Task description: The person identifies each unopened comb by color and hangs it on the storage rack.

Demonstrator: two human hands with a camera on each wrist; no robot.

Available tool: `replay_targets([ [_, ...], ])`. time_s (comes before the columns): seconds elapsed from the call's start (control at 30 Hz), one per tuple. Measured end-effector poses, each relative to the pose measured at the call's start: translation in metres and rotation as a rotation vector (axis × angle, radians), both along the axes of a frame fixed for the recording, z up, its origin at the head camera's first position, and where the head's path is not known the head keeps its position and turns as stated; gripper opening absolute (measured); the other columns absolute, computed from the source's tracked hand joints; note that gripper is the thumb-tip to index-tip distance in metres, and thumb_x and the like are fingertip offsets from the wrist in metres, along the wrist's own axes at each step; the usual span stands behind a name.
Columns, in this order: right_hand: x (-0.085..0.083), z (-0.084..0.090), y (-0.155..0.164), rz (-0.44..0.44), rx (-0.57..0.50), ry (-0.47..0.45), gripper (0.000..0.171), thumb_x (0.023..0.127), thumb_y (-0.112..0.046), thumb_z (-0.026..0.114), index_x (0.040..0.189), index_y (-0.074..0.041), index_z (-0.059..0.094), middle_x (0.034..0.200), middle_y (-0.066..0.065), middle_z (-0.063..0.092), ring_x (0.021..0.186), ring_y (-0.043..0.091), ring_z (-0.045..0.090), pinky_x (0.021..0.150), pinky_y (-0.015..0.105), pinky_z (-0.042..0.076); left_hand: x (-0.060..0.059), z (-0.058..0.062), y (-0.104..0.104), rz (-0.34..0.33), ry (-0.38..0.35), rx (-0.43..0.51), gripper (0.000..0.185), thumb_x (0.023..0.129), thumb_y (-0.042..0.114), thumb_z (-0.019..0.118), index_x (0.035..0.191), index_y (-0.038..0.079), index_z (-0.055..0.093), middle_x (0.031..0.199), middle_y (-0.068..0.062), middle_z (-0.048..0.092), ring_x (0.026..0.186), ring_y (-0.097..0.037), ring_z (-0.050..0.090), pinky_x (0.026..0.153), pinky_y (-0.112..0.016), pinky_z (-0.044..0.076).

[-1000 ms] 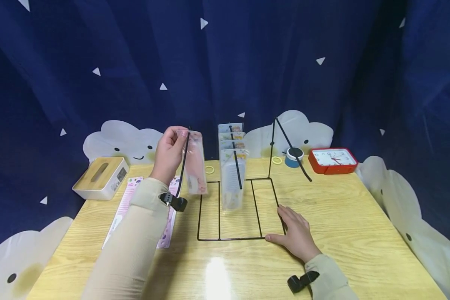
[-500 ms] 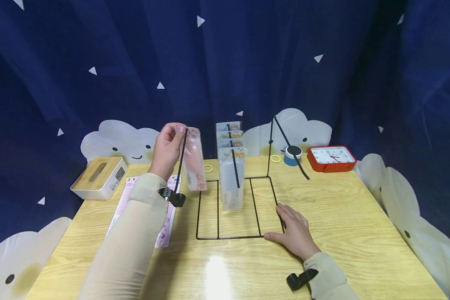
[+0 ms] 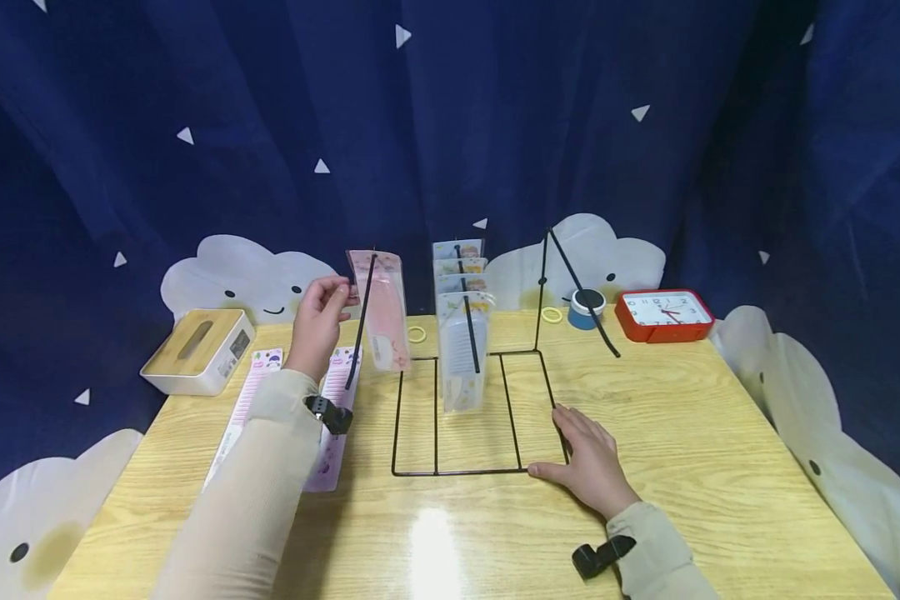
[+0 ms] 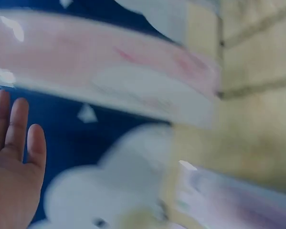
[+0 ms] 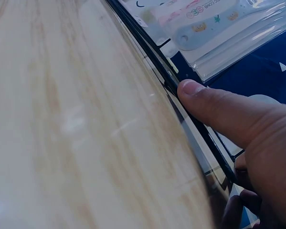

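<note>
A pink comb in a clear packet [image 3: 385,321] hangs from the left arm of a black wire display rack [image 3: 477,472]. My left hand [image 3: 318,327] is just left of the packet, fingers loosely bent and holding nothing; the left wrist view shows them apart from the packet [image 4: 109,64]. Several pale packaged combs [image 3: 462,354] hang one behind another on the middle arm. My right hand [image 3: 588,462] rests at the front right corner of the rack's base, thumb on the front bar [image 5: 154,52] and fingers spread along the side bar.
Two packaged combs, one a purple comb packet [image 3: 328,454], lie on the table at left, partly behind the left arm. A tissue box [image 3: 198,354] stands behind them. A blue jar [image 3: 585,317], yellow rings [image 3: 552,315] and a red clock [image 3: 663,317] are at the back.
My left hand has let go of the pink comb packet and moved down and left of it. The packet stays on the rack's left arm. My right hand has not moved.
</note>
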State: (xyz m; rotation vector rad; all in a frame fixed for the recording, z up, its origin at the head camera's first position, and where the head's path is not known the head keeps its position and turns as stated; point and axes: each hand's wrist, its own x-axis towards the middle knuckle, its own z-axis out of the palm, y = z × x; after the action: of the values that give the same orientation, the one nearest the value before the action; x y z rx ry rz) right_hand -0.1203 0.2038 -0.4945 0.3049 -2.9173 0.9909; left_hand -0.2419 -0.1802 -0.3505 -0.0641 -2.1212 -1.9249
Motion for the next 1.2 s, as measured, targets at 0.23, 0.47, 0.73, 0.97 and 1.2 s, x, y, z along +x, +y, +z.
replay_targets([
  [0.23, 0.001, 0.002, -0.001, -0.001, 0.004, -0.007, 0.104, 0.073, -0.051, 0.086, 0.148, 0.005, 0.042, 0.155, 0.024, 0.038, 0.144, 0.044, 0.029, 0.113, 0.060, 0.014, 0.000, -0.064, -0.024, 0.037, -0.285, -0.065, 0.037, 0.105, 0.018, 0.051, 0.135, -0.004, 0.049, 0.139, -0.020, 0.053, 0.128, -0.029, 0.049, 0.110, -0.047, 0.036],
  [0.47, 0.001, 0.002, 0.000, -0.005, 0.005, -0.014, 0.103, 0.073, -0.051, 0.086, 0.149, 0.004, 0.042, 0.155, 0.023, 0.038, 0.145, 0.043, 0.029, 0.113, 0.060, 0.015, 0.000, -0.099, -0.041, -0.038, -0.444, -0.331, 0.050, 0.103, 0.023, 0.050, 0.146, -0.001, 0.041, 0.152, -0.023, 0.041, 0.142, -0.037, 0.036, 0.117, -0.047, 0.027],
  [0.73, 0.001, 0.001, 0.000, -0.008, 0.006, -0.012, 0.104, 0.073, -0.053, 0.085, 0.150, 0.003, 0.042, 0.156, 0.022, 0.037, 0.145, 0.042, 0.028, 0.113, 0.060, 0.014, 0.001, -0.114, -0.051, -0.089, -0.521, -0.471, 0.075, 0.100, 0.016, 0.056, 0.158, -0.004, 0.012, 0.156, -0.034, 0.025, 0.145, -0.045, 0.027, 0.115, -0.053, 0.030],
  [0.97, 0.000, 0.000, 0.000, -0.007, 0.006, -0.017, 0.104, 0.073, -0.053, 0.085, 0.150, 0.002, 0.042, 0.156, 0.022, 0.037, 0.145, 0.041, 0.028, 0.113, 0.060, 0.014, 0.002, -0.122, -0.052, -0.107, -0.474, -0.810, 0.085, 0.089, 0.014, 0.072, 0.155, -0.005, 0.022, 0.137, -0.034, 0.044, 0.126, -0.046, 0.047, 0.107, -0.056, 0.039],
  [1.2, 0.000, 0.001, 0.000, -0.006, 0.001, -0.018, 0.104, 0.073, -0.052, 0.086, 0.150, 0.003, 0.041, 0.156, 0.022, 0.036, 0.145, 0.042, 0.028, 0.113, 0.060, 0.014, 0.010, -0.111, -0.050, -0.142, -0.530, -0.767, 0.049, 0.087, 0.012, 0.073, 0.127, -0.008, 0.053, 0.109, -0.025, 0.061, 0.099, -0.036, 0.057, 0.088, -0.047, 0.047],
])
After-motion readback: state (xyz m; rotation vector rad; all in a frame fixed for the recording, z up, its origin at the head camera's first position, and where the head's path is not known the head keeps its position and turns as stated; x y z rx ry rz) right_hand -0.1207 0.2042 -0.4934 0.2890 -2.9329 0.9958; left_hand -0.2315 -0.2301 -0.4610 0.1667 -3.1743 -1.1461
